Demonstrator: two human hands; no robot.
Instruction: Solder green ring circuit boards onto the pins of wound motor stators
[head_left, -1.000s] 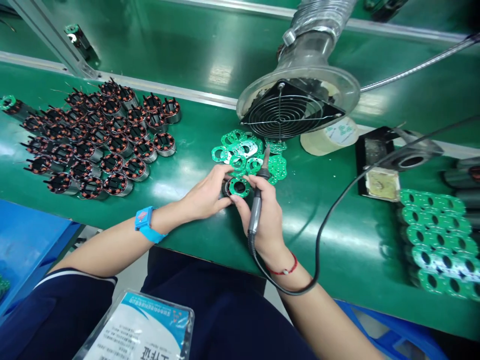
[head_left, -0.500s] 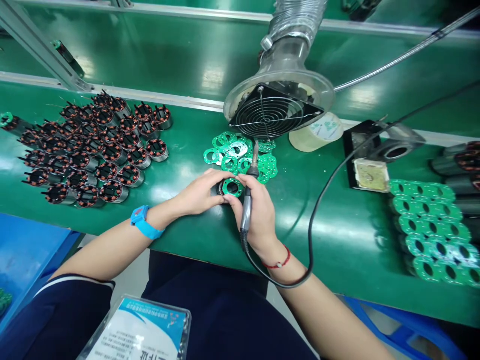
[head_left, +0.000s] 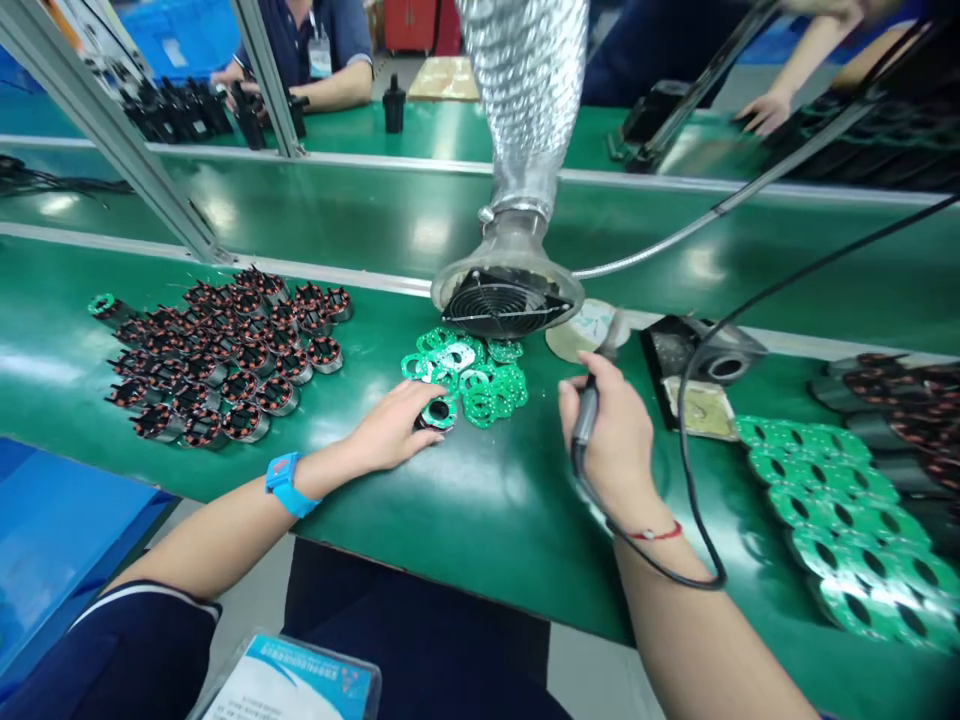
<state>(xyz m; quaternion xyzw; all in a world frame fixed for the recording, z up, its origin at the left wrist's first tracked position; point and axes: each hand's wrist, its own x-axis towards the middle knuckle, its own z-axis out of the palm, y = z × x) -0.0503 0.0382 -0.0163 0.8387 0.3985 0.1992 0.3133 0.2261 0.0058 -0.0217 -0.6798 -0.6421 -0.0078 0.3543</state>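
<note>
My left hand (head_left: 394,425) is closed around a motor stator (head_left: 437,413) that has a green ring-shaped circuit board on top. It rests on the green bench, thumb and fingers on its sides. Right of it, my right hand (head_left: 616,440) grips a soldering iron (head_left: 587,412), whose tip end is blurred and points up and away over the bench. The iron's black cable loops past my wrist. Just behind the held stator lies a loose pile of green ring circuit boards (head_left: 480,385).
Many copper-wound stators (head_left: 232,355) stand at left. A fume extractor (head_left: 510,300) hangs over the middle. Behind my right hand are a tape roll (head_left: 581,335) and soldering iron stand (head_left: 697,370). Stacked board panels (head_left: 840,510) lie right. Across the bench, co-workers' arms (head_left: 337,88) show.
My right hand has moved the soldering iron away from the stator, to the right. My left hand stays on the stator. The view has tilted up, showing people across the bench.
</note>
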